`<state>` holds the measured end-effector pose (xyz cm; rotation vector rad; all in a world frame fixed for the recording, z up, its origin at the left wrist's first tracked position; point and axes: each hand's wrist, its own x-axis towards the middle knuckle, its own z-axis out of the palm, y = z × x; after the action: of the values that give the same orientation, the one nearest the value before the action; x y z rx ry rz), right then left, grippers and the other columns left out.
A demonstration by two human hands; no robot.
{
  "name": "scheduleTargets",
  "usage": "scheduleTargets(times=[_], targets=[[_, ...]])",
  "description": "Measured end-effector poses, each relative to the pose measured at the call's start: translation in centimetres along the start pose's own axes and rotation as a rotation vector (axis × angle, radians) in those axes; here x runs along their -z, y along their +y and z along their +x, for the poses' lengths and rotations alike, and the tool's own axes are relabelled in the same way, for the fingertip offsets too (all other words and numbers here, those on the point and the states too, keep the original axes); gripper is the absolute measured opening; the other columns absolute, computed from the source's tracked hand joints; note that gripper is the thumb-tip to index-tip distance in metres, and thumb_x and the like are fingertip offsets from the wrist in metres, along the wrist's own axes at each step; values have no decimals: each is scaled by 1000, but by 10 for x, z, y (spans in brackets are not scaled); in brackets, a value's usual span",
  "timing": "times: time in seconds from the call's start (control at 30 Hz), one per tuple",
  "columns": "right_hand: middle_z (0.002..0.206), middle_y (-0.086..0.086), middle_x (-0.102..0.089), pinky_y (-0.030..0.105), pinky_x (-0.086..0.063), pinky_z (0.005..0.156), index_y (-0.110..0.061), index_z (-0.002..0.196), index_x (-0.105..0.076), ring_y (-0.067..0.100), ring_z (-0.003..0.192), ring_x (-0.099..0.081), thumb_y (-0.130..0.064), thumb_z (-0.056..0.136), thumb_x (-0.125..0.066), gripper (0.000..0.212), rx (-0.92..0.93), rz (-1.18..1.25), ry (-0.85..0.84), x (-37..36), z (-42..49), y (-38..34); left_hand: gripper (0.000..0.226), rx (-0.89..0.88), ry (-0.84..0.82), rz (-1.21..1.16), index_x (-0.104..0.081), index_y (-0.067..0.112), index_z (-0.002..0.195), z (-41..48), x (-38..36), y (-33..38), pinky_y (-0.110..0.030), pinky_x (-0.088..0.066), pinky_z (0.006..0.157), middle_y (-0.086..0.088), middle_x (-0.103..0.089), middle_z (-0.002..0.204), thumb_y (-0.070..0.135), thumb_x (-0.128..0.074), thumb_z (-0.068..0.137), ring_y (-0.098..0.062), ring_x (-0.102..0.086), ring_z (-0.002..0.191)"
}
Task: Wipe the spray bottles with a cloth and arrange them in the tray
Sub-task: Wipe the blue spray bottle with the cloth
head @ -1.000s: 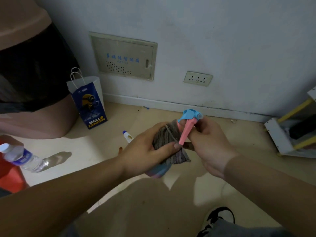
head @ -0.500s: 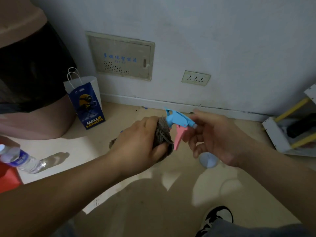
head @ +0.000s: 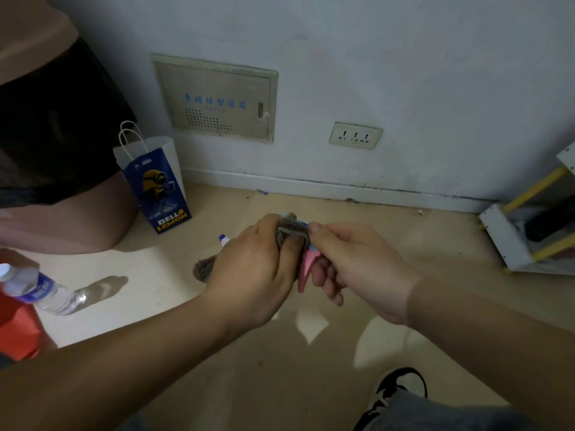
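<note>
- Closing in since half a second ago, the left hand (head: 252, 269) is now wrapping the grey cloth (head: 291, 233) over the top of the spray bottle (head: 311, 254), which was showing bare then.
- That bottle is hanging in the air between both hands, below the wall socket (head: 355, 135) and a little to its left. Its body is hiding behind the hands.
- Its pink trigger (head: 303, 275) is pointing down and towards the wearer. The head seems to be lying across, hand to hand, though the nozzle's direction is staying hidden under the cloth.
- Left fingers are curling round the cloth and pressing it on. The right hand (head: 351, 262) is pinching the head's rear with its thumb on top, its lower fingers curling loosely beneath the trigger.
- Wiping is looking mid-way on this one bottle. No tray is showing, so arranging is probably all still waiting.
- A small white-capped bottle (head: 224, 240) is peeking out below-left of the socket, behind the left hand. A paper bag (head: 155, 185) is standing far left, and a water bottle (head: 40, 290) is lying farther left and lower.
</note>
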<state>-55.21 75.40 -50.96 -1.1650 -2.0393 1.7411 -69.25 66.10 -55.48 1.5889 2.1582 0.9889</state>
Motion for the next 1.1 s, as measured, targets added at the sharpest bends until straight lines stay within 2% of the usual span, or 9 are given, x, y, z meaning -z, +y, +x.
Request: scheduleTargets(times=[0.17, 0.37, 0.5, 0.6, 0.67, 0.8, 0.9, 1.03, 1.1], targets=[[57, -1, -62, 28, -44, 46, -12, 78, -65, 14, 48, -53, -38, 107, -44, 45, 56, -135, 48, -4, -6, -5, 44, 52, -51, -11, -47, 36, 94, 8, -1, -13, -39, -48, 66, 9, -61, 76, 65, -14, 97, -11, -59, 70], [54, -1, -60, 30, -45, 48, -7, 84, -68, 14, 45, -52, -37, 105, -47, 43, 97, -243, 137, 9, 4, 0, 51, 347, -193, -338, -69, 27, 97, 21, 1, -35, -47, -52, 98, 6, -74, 94, 57, -28, 107, -17, -68, 94], [51, -3, -55, 35, -42, 50, -9, 83, -66, 18, 46, -48, -40, 105, -46, 43, 98, -248, 148, 13, 9, 8, 41, 167, -117, -122, -54, 38, 99, -1, -12, -15, -49, -52, 90, 11, -68, 96, 64, -23, 97, -18, -64, 93], [51, -4, -53, 32, -38, 53, -6, 86, -66, 13, 46, -44, -37, 106, -46, 43, 182, -310, 155, 17, 10, 5, 36, 57, -164, -162, -53, 41, 111, -1, -3, -25, -42, -53, 86, 13, -69, 102, 61, -27, 99, -15, -66, 97], [52, -3, -53, 32, -38, 54, -2, 87, -66, 13, 47, -44, -34, 106, -45, 43, 212, -317, 196, 22, 11, 3, 42, 197, -201, -340, -63, 35, 109, 5, 1, -36, -41, -55, 89, 8, -73, 99, 60, -31, 104, -20, -69, 99], [56, 6, -52, 36, -39, 52, 1, 94, -65, 19, 50, -45, -33, 107, -42, 43, 172, -181, 267, 33, 12, 2, 49, 912, -231, -926, -74, 17, 115, 5, 2, -37, -49, -55, 102, -16, -78, 107, 57, -50, 102, -37, -73, 106], [59, 11, -54, 37, -42, 51, -4, 94, -67, 21, 51, -47, -32, 108, -42, 40, 163, -139, 219, 34, 7, 0, 50, 950, -213, -1086, -74, 14, 121, 4, 0, -36, -49, -53, 105, -17, -77, 113, 55, -53, 101, -38, -71, 113], [63, 21, -61, 43, -42, 57, 5, 84, -65, 29, 53, -52, -25, 104, -47, 40, 25, -153, 22, 44, 4, -6, 43, 879, -92, -937, -75, 16, 116, 12, 4, -39, -39, -62, 80, -13, -80, 102, 52, -62, 97, -33, -77, 94], [57, 18, -60, 39, -43, 55, 5, 82, -65, 28, 51, -52, -43, 102, -52, 53, -59, -257, -33, 46, 3, -6, 38, 771, -73, -799, -73, 16, 111, 13, 6, -37, -36, -58, 61, -19, -78, 95, 50, -61, 99, -34, -76, 75]])
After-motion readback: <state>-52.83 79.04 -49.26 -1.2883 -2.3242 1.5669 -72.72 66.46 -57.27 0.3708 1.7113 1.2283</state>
